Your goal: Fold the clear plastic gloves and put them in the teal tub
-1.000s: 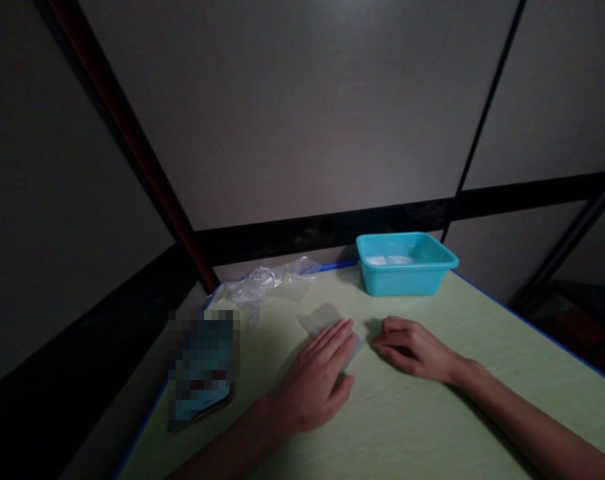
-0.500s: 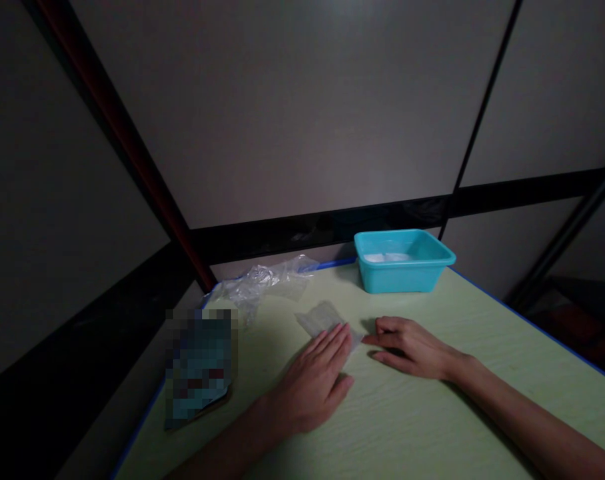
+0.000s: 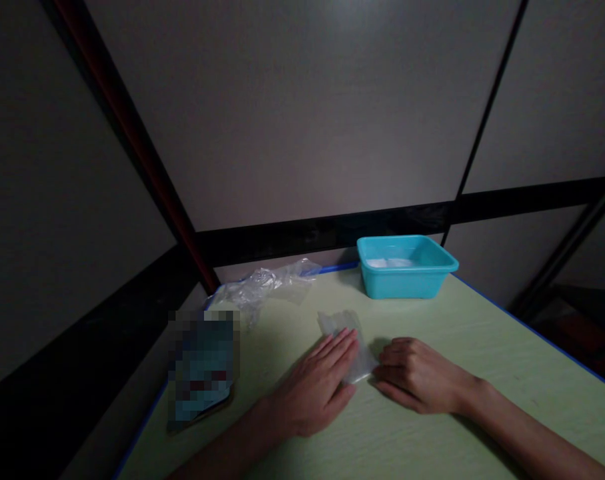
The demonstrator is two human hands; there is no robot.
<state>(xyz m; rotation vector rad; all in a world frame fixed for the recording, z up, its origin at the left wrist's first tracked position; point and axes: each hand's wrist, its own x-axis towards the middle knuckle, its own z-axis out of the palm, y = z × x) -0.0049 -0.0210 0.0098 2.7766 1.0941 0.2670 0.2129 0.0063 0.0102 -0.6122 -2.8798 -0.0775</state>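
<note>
A small, clear plastic bag lies flat on the table in front of me. My left hand rests on its left part, palm down with the fingers stretched out, and hides some of it. At the bag's right corner, my right hand has its fingers curled in and pinched on the edge. The fingertips there are partly hidden.
Crumpled clear plastic wrap lies at the table's back left. A turquoise plastic basin with something white inside stands at the back right. On the left is a blurred-out, screen-like object. The pale green table has a blue edge.
The plastic bag has turned and shifted slightly right and nearer. My right hand has come nearer to me and its fingers have closed on the bag's corner. My left hand stays flat.
</note>
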